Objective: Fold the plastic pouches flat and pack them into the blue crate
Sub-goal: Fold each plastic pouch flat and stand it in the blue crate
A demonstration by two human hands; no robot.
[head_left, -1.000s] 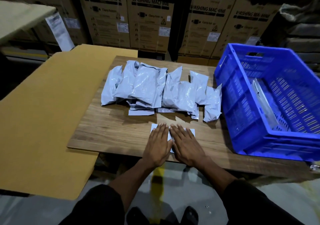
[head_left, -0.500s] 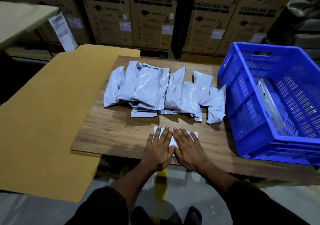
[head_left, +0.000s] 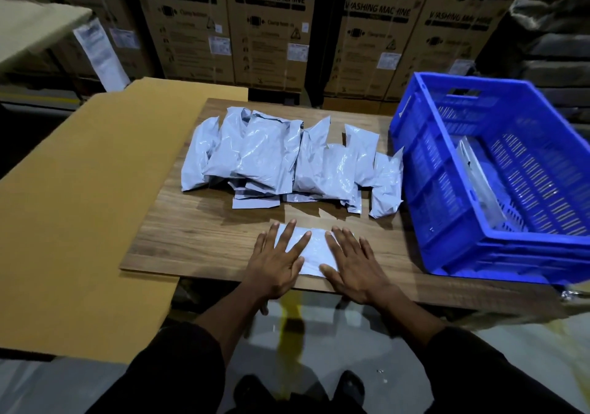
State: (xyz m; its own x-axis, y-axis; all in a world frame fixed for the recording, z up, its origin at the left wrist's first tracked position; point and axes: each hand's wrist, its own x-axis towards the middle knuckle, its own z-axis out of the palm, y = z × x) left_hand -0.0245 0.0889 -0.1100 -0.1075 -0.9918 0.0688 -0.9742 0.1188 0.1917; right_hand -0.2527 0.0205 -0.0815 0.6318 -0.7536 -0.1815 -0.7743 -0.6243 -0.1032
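Pouch pile (head_left: 287,161) lies beside blue crate (head_left: 498,184)

We see a wooden board (head_left: 204,238) lying partly over a cardboard sheet (head_left: 79,206) to its left. Behind them, stacked cartons (head_left: 271,30) printed "LG" and "WASHING MACHINE" carry white labels. A paper sheet (head_left: 99,53) hangs at far left; yellow paint (head_left: 292,314) marks the grey floor.

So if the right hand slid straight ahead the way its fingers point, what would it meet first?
Probably the heap of grey plastic pouches, around its near right edge. The right hand lies flat on the folded grey pouch, fingers aimed away and slightly left; bare wooden tabletop lies between.
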